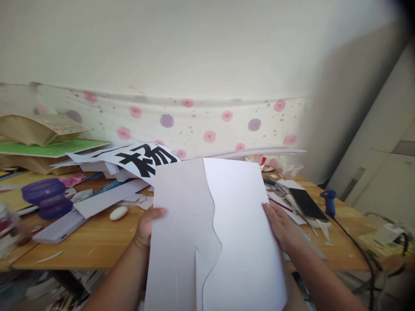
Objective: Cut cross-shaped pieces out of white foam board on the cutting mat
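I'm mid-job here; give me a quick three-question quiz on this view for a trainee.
1. True or false: only the left hand is holding the white paper.
2. Which hand is nearer the blue corded tool? A) left B) right
3. Fill in: the dark line running down the paper is ____, not straight.

Key:
1. False; the right hand holds the paper's right edge as well.
2. B
3. wavy
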`<control>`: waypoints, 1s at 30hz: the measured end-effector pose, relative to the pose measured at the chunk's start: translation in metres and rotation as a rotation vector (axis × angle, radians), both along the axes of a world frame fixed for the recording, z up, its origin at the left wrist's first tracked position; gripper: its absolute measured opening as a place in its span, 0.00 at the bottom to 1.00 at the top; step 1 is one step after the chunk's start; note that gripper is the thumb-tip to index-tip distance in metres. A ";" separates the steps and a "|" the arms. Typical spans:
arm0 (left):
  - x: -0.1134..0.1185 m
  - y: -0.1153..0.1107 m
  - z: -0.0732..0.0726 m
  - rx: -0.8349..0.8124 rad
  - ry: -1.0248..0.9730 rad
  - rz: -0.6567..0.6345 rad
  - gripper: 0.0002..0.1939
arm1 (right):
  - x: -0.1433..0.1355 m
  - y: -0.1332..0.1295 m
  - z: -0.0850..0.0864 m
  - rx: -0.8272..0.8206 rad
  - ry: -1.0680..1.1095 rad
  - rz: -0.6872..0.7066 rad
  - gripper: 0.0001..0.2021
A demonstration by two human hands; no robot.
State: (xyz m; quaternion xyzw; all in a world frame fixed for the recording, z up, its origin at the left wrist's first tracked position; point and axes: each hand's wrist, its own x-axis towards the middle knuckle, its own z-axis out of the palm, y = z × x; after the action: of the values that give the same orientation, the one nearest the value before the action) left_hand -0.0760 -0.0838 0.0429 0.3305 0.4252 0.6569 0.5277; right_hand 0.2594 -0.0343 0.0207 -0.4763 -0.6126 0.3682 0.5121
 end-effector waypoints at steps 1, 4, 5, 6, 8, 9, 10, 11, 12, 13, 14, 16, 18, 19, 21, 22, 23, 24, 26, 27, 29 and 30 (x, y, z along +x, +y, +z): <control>0.002 0.002 0.002 -0.003 -0.002 -0.021 0.14 | -0.001 -0.001 0.001 0.008 0.005 -0.005 0.27; 0.006 0.005 0.006 -0.015 0.009 -0.048 0.15 | -0.002 -0.002 -0.002 -0.022 0.066 0.015 0.27; 0.006 0.007 0.008 -0.015 0.016 -0.048 0.15 | -0.002 -0.001 -0.004 -0.046 0.097 0.029 0.27; 0.006 0.008 0.009 -0.014 0.024 -0.047 0.15 | -0.002 0.000 -0.006 -0.069 0.126 0.035 0.26; 0.006 0.009 0.011 -0.009 0.041 -0.039 0.16 | 0.001 0.003 -0.011 -0.096 0.170 0.018 0.23; 0.005 0.010 0.012 -0.004 0.051 -0.030 0.17 | 0.004 0.005 -0.012 -0.099 0.180 -0.003 0.22; 0.004 0.010 0.013 0.002 0.063 -0.019 0.18 | 0.007 0.008 -0.013 -0.098 0.184 -0.027 0.20; 0.002 0.010 0.013 0.009 0.078 -0.007 0.20 | 0.011 0.010 -0.013 -0.097 0.185 -0.050 0.18; 0.001 0.010 0.013 0.016 0.096 0.007 0.21 | 0.016 0.012 -0.012 -0.097 0.183 -0.069 0.17; -0.001 0.010 0.013 0.025 0.118 0.020 0.23 | 0.021 0.014 -0.010 -0.095 0.179 -0.087 0.17; -0.003 0.010 0.012 0.033 0.145 0.033 0.25 | 0.025 0.015 -0.008 -0.092 0.176 -0.102 0.16; -0.008 0.010 0.012 0.055 0.210 0.061 0.28 | 0.032 0.016 -0.003 -0.082 0.168 -0.121 0.16; -0.011 0.011 0.017 0.104 0.289 0.106 0.32 | 0.036 0.013 0.002 -0.064 0.169 -0.138 0.17; -0.012 0.012 0.022 0.143 0.328 0.149 0.34 | 0.037 0.011 0.004 -0.052 0.165 -0.150 0.17; -0.010 0.012 0.038 0.251 0.406 0.271 0.40 | 0.037 0.005 0.006 -0.029 0.124 -0.184 0.18; -0.008 0.011 0.049 0.326 0.499 0.344 0.42 | 0.036 0.002 0.006 -0.019 0.091 -0.202 0.18; -0.003 0.011 0.061 0.402 0.608 0.402 0.41 | 0.036 -0.001 0.005 -0.014 0.052 -0.209 0.18; 0.003 0.010 0.073 0.503 0.868 0.457 0.38 | 0.035 -0.005 0.004 -0.016 0.015 -0.199 0.18; 0.017 0.011 0.097 0.591 1.334 0.426 0.30 | 0.033 -0.010 0.000 -0.019 -0.013 -0.160 0.19; 0.023 0.013 0.106 0.545 1.460 0.379 0.25 | 0.032 -0.013 -0.003 -0.015 -0.010 -0.140 0.20; 0.033 0.018 0.120 0.451 1.566 0.265 0.14 | 0.032 -0.018 -0.010 0.002 0.012 -0.119 0.22; 0.036 0.021 0.124 0.423 1.579 0.221 0.12 | 0.032 -0.020 -0.013 0.007 0.025 -0.117 0.22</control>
State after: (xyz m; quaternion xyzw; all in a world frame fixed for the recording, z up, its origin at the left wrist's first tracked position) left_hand -0.0403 -0.0627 0.1674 0.7435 0.5686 0.3454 -0.0678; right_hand 0.2914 -0.0538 0.0079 -0.5049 -0.5785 0.3416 0.5420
